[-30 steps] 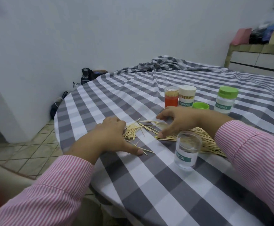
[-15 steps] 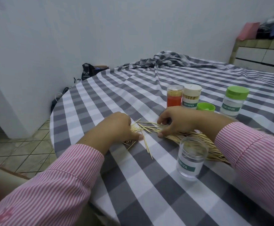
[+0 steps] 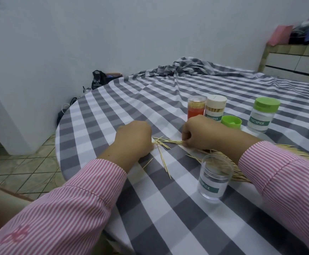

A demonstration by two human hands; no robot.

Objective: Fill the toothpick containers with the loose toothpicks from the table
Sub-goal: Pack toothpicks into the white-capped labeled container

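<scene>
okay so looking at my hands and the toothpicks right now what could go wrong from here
The open jar stands close by your right sleeve; a sweep could tip it. A few strays lie apart from the pile, so the right hand and left hand might miss them.

Toothpicks [image 3: 221,159] strewn mid-table [image 3: 168,208]; open container [image 3: 214,178] just before them, perhaps touching; three capped containers [image 3: 263,115] and a lid [image 3: 231,122] behind.

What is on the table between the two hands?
In the head view, a small bunch of loose toothpicks lies on the checked tablecloth between the left hand and the right hand, which both touch it.
</scene>
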